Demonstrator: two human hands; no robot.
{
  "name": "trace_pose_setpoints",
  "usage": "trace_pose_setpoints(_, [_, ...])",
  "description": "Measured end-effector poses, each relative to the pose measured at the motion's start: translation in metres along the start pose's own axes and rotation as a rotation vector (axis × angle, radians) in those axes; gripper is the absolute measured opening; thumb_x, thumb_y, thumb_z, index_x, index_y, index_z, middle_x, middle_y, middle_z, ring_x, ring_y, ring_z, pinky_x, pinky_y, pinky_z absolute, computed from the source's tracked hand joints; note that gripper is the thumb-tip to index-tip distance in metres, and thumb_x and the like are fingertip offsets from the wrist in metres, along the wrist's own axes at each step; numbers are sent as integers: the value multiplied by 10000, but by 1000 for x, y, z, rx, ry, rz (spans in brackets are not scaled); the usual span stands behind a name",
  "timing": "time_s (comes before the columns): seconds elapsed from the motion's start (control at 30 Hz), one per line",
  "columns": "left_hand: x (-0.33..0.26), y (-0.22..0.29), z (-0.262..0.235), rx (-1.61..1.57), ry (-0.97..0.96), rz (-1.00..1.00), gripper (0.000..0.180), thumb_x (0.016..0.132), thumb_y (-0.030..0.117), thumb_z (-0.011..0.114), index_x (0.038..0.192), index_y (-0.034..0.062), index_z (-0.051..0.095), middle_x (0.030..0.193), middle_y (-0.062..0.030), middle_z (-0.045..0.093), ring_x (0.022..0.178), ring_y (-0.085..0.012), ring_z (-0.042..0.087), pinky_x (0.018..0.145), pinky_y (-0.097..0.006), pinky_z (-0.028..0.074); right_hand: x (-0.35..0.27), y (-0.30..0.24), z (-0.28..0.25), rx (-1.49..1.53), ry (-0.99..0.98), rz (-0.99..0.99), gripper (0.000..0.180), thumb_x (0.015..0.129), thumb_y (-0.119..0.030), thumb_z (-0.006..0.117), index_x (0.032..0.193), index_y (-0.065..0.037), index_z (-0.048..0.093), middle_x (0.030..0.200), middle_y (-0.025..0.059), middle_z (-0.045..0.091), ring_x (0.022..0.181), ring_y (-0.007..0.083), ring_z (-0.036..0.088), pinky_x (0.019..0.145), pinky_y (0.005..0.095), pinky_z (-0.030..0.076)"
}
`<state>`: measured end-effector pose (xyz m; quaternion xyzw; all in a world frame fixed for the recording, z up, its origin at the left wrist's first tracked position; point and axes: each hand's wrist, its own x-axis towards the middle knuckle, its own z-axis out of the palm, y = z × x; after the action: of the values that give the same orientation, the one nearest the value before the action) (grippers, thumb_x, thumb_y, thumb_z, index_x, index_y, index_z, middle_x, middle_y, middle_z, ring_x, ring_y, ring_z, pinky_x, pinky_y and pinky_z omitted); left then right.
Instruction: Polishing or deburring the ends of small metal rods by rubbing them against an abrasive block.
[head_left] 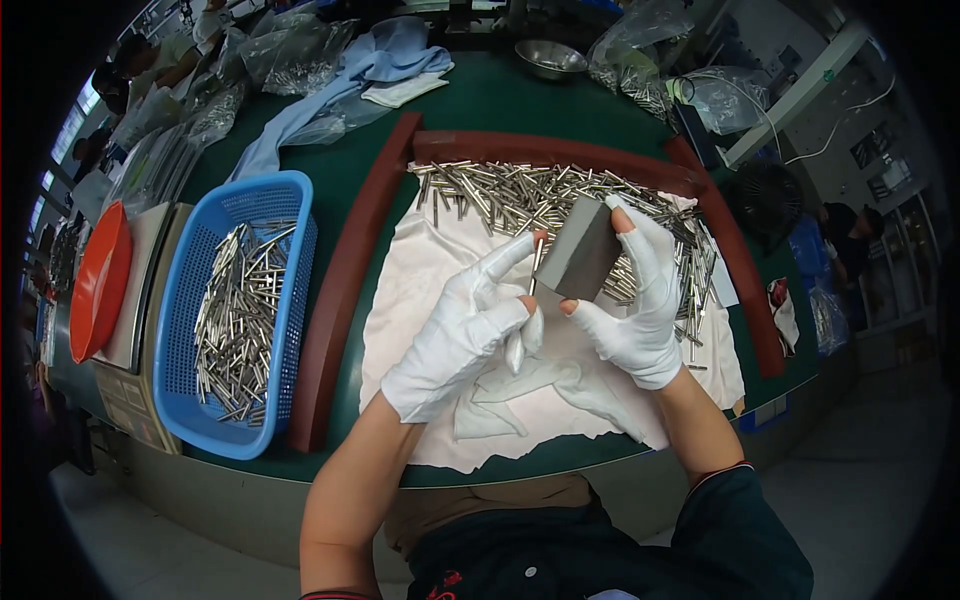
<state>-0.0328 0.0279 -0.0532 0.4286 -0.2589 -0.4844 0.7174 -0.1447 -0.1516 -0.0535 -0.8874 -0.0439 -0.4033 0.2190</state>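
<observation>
Both my hands wear white gloves with some fingertips bare. My left hand point(465, 325) pinches a slim metal pin point(536, 265) between thumb and forefinger, holding it nearly upright. Thumb and fingers of my right hand point(638, 300) grip a grey rectangular block point(582, 248) by its edges. The block is tilted, and its left edge is beside the pin; whether they touch I cannot tell. Behind and right of the block, many loose metal pins point(480, 195) lie heaped on a pale cloth point(400, 290). Below my hands a crumpled white cloth point(550, 385) rests on it.
Dark red wooden bars point(345, 300) frame the pale cloth on the green table point(480, 90). At left stand a blue basket point(300, 260) of pins, a scale point(150, 290) and an orange-red tray point(100, 285). A metal bowl point(550, 60), blue cloth point(330, 90) and bagged pins are farther back.
</observation>
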Motion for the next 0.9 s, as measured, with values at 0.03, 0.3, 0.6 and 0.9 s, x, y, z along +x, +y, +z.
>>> trace_pose_setpoints(0.03, [1, -3, 1, -1, 1, 0, 646, 915, 123, 565, 1496, 48, 292, 671, -85, 616, 499, -87, 537, 485, -203, 435, 0, -1, 2, 1, -4, -1, 961, 579, -132, 850, 1428, -63, 402, 1307, 164, 499, 1119, 319, 508, 954, 405, 427])
trace_pose_setpoints(0.3, [-4, 4, 3, -32, -23, -29, 661, 901, 135, 585, 1475, -14, 295, 697, -83, 614, 551, -103, 565, 509, -200, 462, -2, -4, 3, 2, -11, 12, 913, 668, -267, 858, 1423, -20, 410, 1342, 185, 482, 1205, 308, 505, 1011, 389, 415])
trace_pose_setpoints(0.6, [1, -2, 7, -3, -26, -121, 628, 888, 96, 574, 1456, -20, 333, 724, -65, 612, 559, -91, 563, 499, -202, 467, 3, -10, 3, 54, -1, 7, 945, 609, -167, 860, 1431, -62, 407, 1301, 165, 498, 1125, 310, 505, 956, 392, 429])
trace_pose_setpoints(0.9, [-3, 3, 6, -32, -8, -64, 627, 892, 118, 568, 1449, -38, 328, 677, -71, 607, 539, -83, 554, 486, -195, 455, -1, -8, 4, 11, 26, -1, 956, 609, -183, 864, 1435, -56, 402, 1304, 165, 500, 1120, 305, 506, 944, 391, 431])
